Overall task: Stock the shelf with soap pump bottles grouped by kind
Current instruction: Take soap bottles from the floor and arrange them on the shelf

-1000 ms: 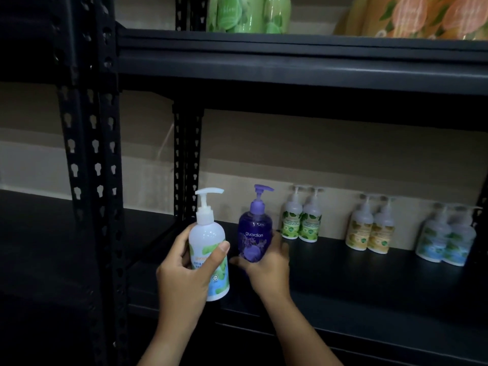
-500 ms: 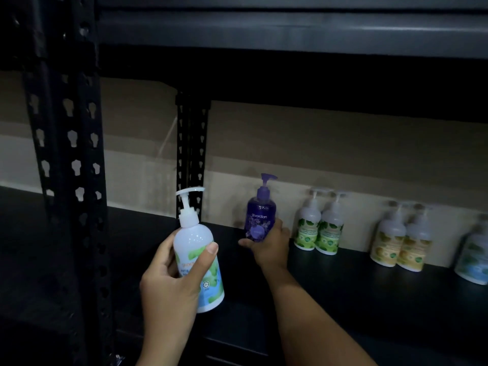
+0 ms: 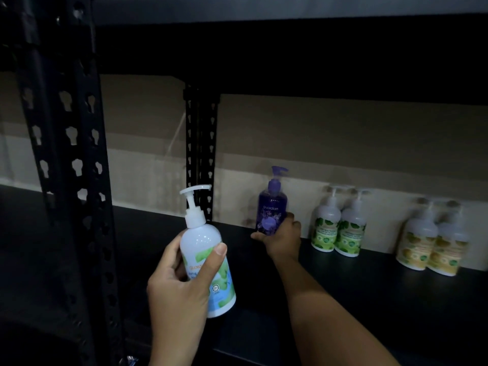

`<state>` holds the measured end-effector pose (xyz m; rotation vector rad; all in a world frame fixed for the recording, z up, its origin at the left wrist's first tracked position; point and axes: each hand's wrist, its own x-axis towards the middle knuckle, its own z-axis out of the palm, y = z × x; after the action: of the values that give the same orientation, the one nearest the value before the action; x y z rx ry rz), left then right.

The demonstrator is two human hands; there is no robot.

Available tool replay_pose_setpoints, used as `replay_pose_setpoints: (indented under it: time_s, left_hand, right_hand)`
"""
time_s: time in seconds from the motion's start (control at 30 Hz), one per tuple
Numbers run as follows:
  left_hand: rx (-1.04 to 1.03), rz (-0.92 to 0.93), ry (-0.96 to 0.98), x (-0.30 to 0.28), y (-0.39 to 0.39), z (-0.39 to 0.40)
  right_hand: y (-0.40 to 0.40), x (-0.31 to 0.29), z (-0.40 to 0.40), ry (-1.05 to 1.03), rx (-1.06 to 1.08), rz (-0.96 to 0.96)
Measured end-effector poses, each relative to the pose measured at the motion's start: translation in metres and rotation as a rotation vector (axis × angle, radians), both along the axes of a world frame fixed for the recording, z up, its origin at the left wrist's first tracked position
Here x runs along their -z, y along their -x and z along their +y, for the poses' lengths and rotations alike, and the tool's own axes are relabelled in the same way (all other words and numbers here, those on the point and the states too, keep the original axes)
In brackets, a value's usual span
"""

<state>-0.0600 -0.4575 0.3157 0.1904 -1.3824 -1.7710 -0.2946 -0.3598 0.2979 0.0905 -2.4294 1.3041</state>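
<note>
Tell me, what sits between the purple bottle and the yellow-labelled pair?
In the head view, a pair of green-labelled bottles stands between the purple bottle and the yellow-labelled pair, with bare shelf either side.

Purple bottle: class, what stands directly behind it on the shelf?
Behind the purple bottle only the pale back wall shows. The right hand grips its base, hiding whether it touches the shelf.

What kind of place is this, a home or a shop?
Probably a shop or stockroom. A black slotted metal rack holds soap bottles in matching pairs, green-label and yellow-label, along the shelf, and both hands hold more bottles to add.
</note>
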Motion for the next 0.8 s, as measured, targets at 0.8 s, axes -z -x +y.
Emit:
replay_pose_setpoints:
  time_s: [0.8]
  left_hand:
    - [0.006, 0.035, 0.003, -0.0033, 0.0007, 0.0011]
  right_hand:
    - [0.0036, -0.0031, -0.0018, -0.04, -0.017, -0.029]
